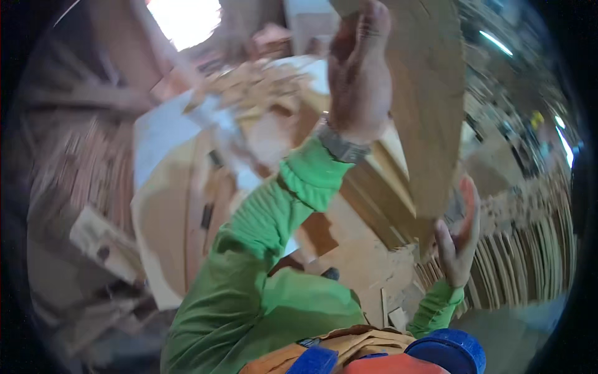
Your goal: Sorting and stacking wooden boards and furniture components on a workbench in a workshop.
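We observe a long wooden board (430,106) in the upper right-centre of the view, running from the top edge down to a narrower lower end. We find the left hand (361,81) raised against the board's left side; its fingers point toward the top edge of the view and are blurred, so we cannot tell whether they are clamped on the wood or merely resting against it. A grey watch (342,147) sits on that wrist, just above the cuff of a green sleeve (249,243). We note the right hand (459,246) near the board's lower end, its thumb and fingers spread apart; we cannot establish whether any of them touches the wood. Beneath the board, and to its left, we record brown planks (375,202) lying at a slant. Farther left we see a heap of wood scraps (258,84), somewhat smeared by motion. On the right side, we list a row of thin boards (520,268) packed closely together, and on the far left a stack of wood strips (87,162). A round blue object (448,349) shows at the lower edge, beside orange-red material (392,364). We note a bright opening (187,22) at the upper left.
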Demonstrator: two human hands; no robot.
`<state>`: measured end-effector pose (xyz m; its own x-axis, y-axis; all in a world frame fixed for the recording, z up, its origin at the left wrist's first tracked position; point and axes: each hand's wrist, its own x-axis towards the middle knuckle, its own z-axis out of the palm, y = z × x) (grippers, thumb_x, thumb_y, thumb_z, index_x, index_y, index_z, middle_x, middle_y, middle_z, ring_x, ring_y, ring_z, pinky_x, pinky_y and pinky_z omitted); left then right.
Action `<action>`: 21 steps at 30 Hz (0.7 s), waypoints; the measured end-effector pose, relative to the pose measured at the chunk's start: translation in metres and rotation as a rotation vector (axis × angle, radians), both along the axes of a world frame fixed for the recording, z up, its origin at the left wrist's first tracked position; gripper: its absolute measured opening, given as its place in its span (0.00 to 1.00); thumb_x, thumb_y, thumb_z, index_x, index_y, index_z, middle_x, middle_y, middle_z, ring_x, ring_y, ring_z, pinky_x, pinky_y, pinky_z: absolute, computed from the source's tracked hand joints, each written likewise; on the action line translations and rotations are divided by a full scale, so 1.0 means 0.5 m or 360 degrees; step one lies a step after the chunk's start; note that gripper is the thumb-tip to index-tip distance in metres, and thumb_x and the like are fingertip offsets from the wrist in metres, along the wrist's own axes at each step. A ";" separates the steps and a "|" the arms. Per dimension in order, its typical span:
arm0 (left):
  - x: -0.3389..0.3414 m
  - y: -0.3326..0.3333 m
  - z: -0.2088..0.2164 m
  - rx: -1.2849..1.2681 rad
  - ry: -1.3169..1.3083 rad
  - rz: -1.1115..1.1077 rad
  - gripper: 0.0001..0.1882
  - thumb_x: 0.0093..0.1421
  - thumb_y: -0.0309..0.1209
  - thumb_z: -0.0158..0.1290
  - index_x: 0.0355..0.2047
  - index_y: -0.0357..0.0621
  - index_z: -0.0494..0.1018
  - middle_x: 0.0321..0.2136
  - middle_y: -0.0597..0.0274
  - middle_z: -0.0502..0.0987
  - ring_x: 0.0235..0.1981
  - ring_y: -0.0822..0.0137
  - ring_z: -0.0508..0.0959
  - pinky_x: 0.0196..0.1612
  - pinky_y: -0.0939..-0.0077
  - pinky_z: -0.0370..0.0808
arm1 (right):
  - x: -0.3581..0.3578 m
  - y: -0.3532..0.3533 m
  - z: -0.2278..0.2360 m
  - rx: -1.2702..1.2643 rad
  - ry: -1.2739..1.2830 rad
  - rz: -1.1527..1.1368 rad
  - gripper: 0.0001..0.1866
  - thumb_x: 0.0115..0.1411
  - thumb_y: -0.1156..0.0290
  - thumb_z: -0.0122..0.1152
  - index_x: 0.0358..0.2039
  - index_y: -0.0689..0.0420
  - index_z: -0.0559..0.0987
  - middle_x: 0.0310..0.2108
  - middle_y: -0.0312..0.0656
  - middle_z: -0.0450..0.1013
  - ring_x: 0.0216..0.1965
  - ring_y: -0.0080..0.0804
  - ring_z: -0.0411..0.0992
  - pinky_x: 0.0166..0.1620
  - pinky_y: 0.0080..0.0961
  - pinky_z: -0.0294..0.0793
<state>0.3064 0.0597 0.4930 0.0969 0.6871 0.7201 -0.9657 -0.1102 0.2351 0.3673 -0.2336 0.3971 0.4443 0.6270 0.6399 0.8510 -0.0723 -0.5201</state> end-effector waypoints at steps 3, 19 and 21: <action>-0.210 0.179 -0.144 0.0718 0.0460 0.2089 0.18 0.80 0.42 0.52 0.55 0.40 0.79 0.42 0.69 0.80 0.42 0.72 0.76 0.49 0.67 0.76 | -0.177 0.120 -0.066 -0.0149 0.1171 0.0802 0.45 0.66 0.54 0.70 0.72 0.72 0.64 0.63 0.51 0.73 0.65 0.44 0.72 0.70 0.41 0.68; -0.723 0.203 -0.836 -0.0926 0.2154 0.0249 0.73 0.56 0.53 0.71 0.79 0.29 0.31 0.77 0.23 0.45 0.81 0.40 0.46 0.80 0.57 0.51 | -0.679 0.482 -0.532 -0.0916 0.2272 0.0601 0.22 0.70 0.70 0.67 0.61 0.61 0.73 0.44 0.39 0.79 0.39 0.25 0.76 0.37 0.26 0.77; -0.744 0.149 -0.813 -0.0653 0.2831 0.0255 0.75 0.54 0.50 0.72 0.79 0.31 0.27 0.77 0.23 0.43 0.81 0.39 0.44 0.80 0.58 0.50 | -0.687 0.496 -0.656 -0.0897 0.2266 0.0596 0.25 0.69 0.69 0.67 0.62 0.62 0.71 0.43 0.41 0.78 0.40 0.27 0.77 0.40 0.28 0.78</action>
